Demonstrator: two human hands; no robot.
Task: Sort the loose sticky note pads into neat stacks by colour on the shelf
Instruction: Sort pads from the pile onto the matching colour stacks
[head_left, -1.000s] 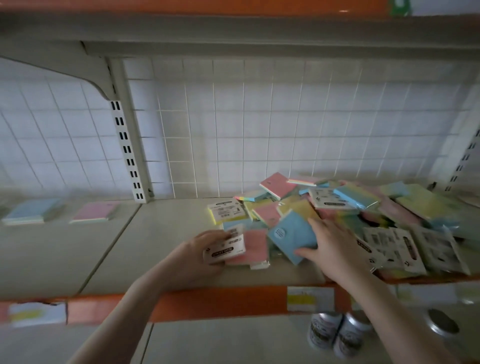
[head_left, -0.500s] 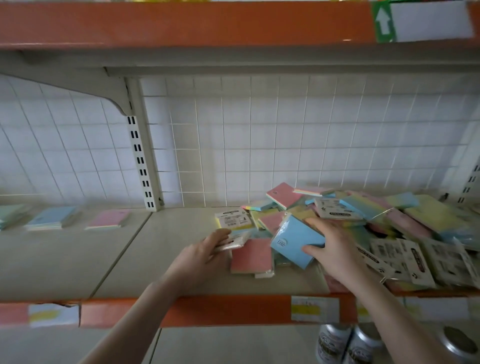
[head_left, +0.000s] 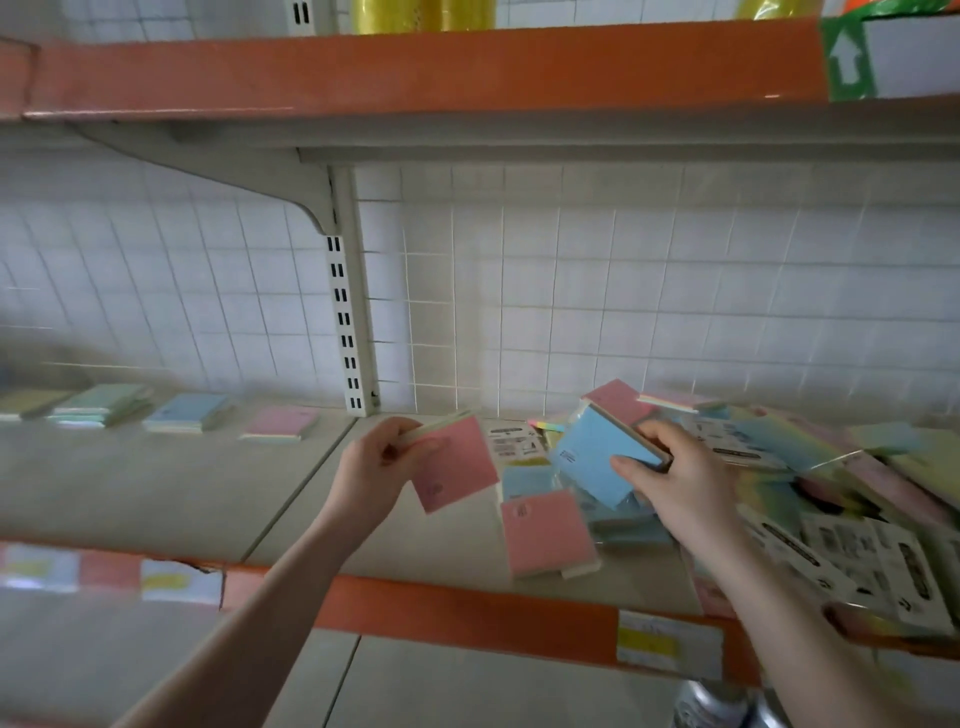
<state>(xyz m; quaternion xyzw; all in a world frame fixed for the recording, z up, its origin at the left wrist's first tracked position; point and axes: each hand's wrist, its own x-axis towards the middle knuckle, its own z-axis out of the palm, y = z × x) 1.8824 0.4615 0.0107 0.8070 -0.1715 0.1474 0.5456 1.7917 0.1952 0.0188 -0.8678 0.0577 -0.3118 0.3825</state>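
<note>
My left hand (head_left: 371, 470) grips a pink sticky note pad (head_left: 457, 470), lifted and tilted above the shelf (head_left: 156, 499). A blue pad (head_left: 592, 460) is pinched in my right hand (head_left: 670, 475), raised over the heap. The heap of loose pads (head_left: 769, 467) in pink, blue, green and yellow covers the shelf's right part. Another pink pad (head_left: 548, 532) lies flat at the heap's near edge. At the far left, along the back, lie sorted pads: yellow (head_left: 31, 400), green (head_left: 104, 402), blue (head_left: 189, 410) and pink (head_left: 283, 421).
A white wire-grid back panel and a slotted upright (head_left: 345, 322) stand behind the shelf. An orange-edged upper shelf (head_left: 415, 73) hangs overhead. Orange price rail (head_left: 441, 605) runs along the front edge. Tins (head_left: 701, 701) stand on the shelf below.
Both hands have risen from the heap. My left hand has turned its pad pink side up and lifted it; my right hand has lifted the blue pad. The camera tilted up and left.
</note>
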